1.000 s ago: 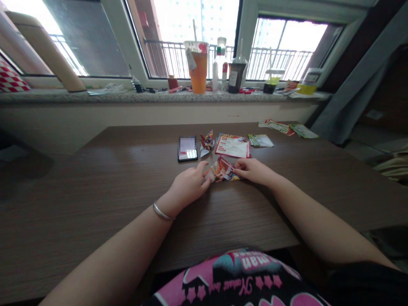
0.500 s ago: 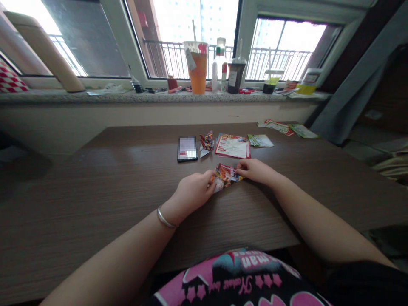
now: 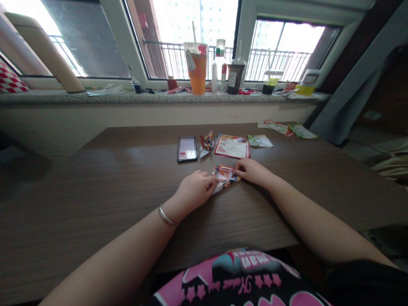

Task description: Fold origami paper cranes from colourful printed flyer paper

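A creased, colourful printed paper (image 3: 225,173) lies on the brown table (image 3: 121,204) between my hands, part of it folded over. My left hand (image 3: 196,188) is at its left end, the index finger stretched across the paper and the other fingers curled. At the paper's right edge, my right hand (image 3: 250,170) pinches it between thumb and fingers. Just beyond stands a folded paper figure (image 3: 207,143) in similar print. To its left is a phone (image 3: 187,149) with a lit, blurred screen; to its right lies a stack of printed sheets (image 3: 232,146).
Green-and-white cards (image 3: 260,141) lie right of the stack, with more leaflets (image 3: 276,127) at the table's far right. On the granite windowsill (image 3: 153,97) stand an orange drink cup (image 3: 198,70), a dark drink cup (image 3: 235,77), bottles and pens. A grey curtain (image 3: 347,97) hangs at right.
The paper's upper part now lies flatter, with a straighter top edge. My left index finger has stretched out over it, and my right hand has shifted slightly left.
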### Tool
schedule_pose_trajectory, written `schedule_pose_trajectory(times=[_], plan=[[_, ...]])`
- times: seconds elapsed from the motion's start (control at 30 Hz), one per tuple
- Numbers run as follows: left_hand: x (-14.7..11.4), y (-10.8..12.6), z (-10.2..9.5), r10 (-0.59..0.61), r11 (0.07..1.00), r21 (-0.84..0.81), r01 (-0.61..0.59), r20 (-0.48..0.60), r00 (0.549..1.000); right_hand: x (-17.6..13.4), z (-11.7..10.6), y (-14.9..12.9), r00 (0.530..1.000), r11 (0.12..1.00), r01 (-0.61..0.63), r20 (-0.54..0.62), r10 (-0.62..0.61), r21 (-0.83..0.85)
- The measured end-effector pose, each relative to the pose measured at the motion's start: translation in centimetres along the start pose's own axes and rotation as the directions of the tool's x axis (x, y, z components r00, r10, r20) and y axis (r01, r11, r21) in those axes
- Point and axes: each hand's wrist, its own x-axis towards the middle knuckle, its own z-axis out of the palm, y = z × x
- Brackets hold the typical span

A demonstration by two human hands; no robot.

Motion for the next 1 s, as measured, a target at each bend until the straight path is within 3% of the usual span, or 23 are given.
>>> schedule_pose_trajectory(times=[0.23, 0.47, 0.6, 0.8, 1.0], plan=[[0.2, -0.4, 0.3, 0.022, 0.997, -0.068, -0.021, 0.015, 1.000, 0.3, 0.4, 0.0, 0.999, 0.999, -0.033, -0.032, 0.033, 0.012], [0.5, -0.6, 1.2, 0.029, 0.985, -0.170, -0.035, -0.036, 0.999, 0.6, 1.0, -0.1, 0.997, 0.998, -0.069, -0.041, 0.069, -0.006], [0.5, -0.5, 1.2, 0.085, 0.973, -0.219, -0.078, 0.023, 0.996, 0.6, 1.2, -0.2, 0.997, 0.998, -0.064, -0.044, 0.062, -0.025], [0.4, -0.6, 1.6, 0.077, 0.989, -0.139, -0.055, 0.157, 0.985, 0.4, 1.0, -0.6, 0.996, 0.997, -0.068, -0.058, 0.066, -0.032], [0.4, -0.7, 1.9, 0.093, 0.995, -0.057, -0.084, 0.172, 0.981, 0.5, 0.9, -0.7, 0.996, 0.996, -0.069, -0.064, 0.065, -0.060]])
